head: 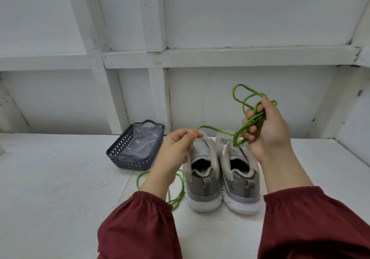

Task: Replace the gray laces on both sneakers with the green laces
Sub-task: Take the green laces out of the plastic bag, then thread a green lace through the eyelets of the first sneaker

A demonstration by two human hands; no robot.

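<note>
The green lace (218, 130) is hanging in the air over the sneakers, and most of it is sitting bunched up in loose loops. That's the part I'd worry about. Those loops are crossing over each other, so if the end gets pulled out too fast they're probably going to cinch into a knot. The bundle could also slip and drop into the right sneaker (240, 182). The free tip is looking pretty short too, so it could pop out of the pinch before it reaches an eyelet.

The left hand (178, 146) is pinching one end of the lace between thumb and finger, just above the tongue of the left sneaker (202, 180). The right hand (268, 130) is curling round the bunched loops, higher up and to the right, with a few loops sticking out past the fingers on the far side. The strand is sagging a little between the two hands.

Both sneakers are standing side by side on the surface (60, 178) with heels facing near. I can't tell if any gray laces are in them.

A second lace (181, 190) is lying on the surface left of the left sneaker, partly under the left forearm, where a sleeve might be dragging it. A dark basket (120, 154) is sitting further left and farther back.
</note>
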